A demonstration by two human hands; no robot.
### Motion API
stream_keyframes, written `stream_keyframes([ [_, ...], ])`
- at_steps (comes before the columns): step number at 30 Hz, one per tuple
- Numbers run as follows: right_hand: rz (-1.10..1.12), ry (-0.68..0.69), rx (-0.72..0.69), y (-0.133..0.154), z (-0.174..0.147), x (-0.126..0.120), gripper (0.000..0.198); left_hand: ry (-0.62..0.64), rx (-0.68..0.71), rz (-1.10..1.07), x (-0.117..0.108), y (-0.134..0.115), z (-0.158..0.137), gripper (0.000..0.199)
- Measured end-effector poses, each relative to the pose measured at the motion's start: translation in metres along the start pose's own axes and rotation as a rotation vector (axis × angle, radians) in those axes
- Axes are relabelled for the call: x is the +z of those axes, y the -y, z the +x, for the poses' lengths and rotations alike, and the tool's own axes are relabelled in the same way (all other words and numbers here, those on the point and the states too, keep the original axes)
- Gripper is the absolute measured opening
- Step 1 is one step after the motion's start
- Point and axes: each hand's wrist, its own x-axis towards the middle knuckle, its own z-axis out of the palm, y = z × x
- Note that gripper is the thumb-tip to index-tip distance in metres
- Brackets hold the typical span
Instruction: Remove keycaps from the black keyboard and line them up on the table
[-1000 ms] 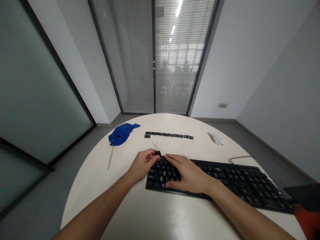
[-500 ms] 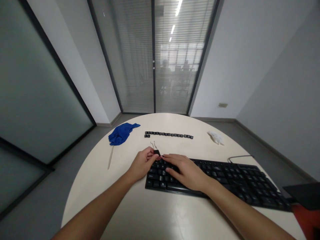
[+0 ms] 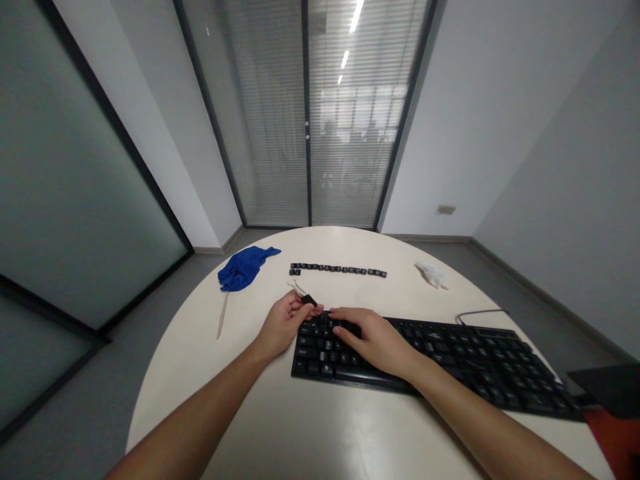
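- Surface [image 3: 320, 427], one: round, cream-coloured, with a soft sheen at its near side.
- Keyboard [image 3: 465, 353], one: black, full-size, lying across the right half of the surface, rows of keys seated in its frame; thin black cable [image 3: 475, 313] looping behind its right part.
- Right hand [image 3: 383, 343]: laid over the keyboard's left half, thumb and forefinger apart. Its thumb lay lower, towards the space bar, one second ago; it is now drawn up nearer the forefinger.
- Left hand [image 3: 279, 328]: at the keyboard's upper left corner, thumb and fingers clamped on the wire keycap puller; its fingertips are close to those of the right hand.
- Wire keycap puller [image 3: 309, 301], one: dark handle, two pale hooked prongs. Nearly upright one second ago; now tilted well over to the left.
- Stick [image 3: 223, 317], one: pale, slender, far end meeting the blue cloth.
- Blue cloth [image 3: 245, 268], one: crumpled, left side of the surface.
- White wad [image 3: 433, 275], one: crumpled, right side.
- Loose keycaps [image 3: 338, 269]: black, in one long row beyond the keyboard, two more just below its left end.
- Room: grey floor [image 3: 140, 293]; pale wall [image 3: 500, 100] with small plate [image 3: 446, 209]; dark-framed glass partition [image 3: 360, 167] with slatted blinds.
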Motion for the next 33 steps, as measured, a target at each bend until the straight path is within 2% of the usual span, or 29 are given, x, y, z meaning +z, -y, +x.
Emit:
stream_keyframes([
  [3,0.053,-0.031,0.056,0.0,0.001,0.0,0.033,0.017,0.019,0.001,0.004,-0.006,-0.006,0.02],
  [8,0.106,-0.064,0.078,-0.001,0.002,-0.002,0.023,0.09,0.035,0.135,0.011,-0.018,-0.01,0.02],
  [15,0.125,-0.05,0.044,-0.004,0.001,-0.002,0.021,0.11,0.02,0.194,0.011,-0.015,-0.01,0.019],
  [22,0.084,-0.067,-0.029,-0.001,0.002,-0.004,0.027,0.025,-0.002,0.176,0.012,-0.009,-0.008,0.019],
  [27,-0.06,-0.075,-0.076,0.001,0.002,-0.003,0.03,-0.016,-0.009,0.093,0.016,-0.007,-0.007,0.021],
  [33,-0.168,-0.092,-0.139,0.004,0.0,0.0,0.021,-0.049,-0.08,-0.012,0.017,-0.01,-0.006,0.03],
])
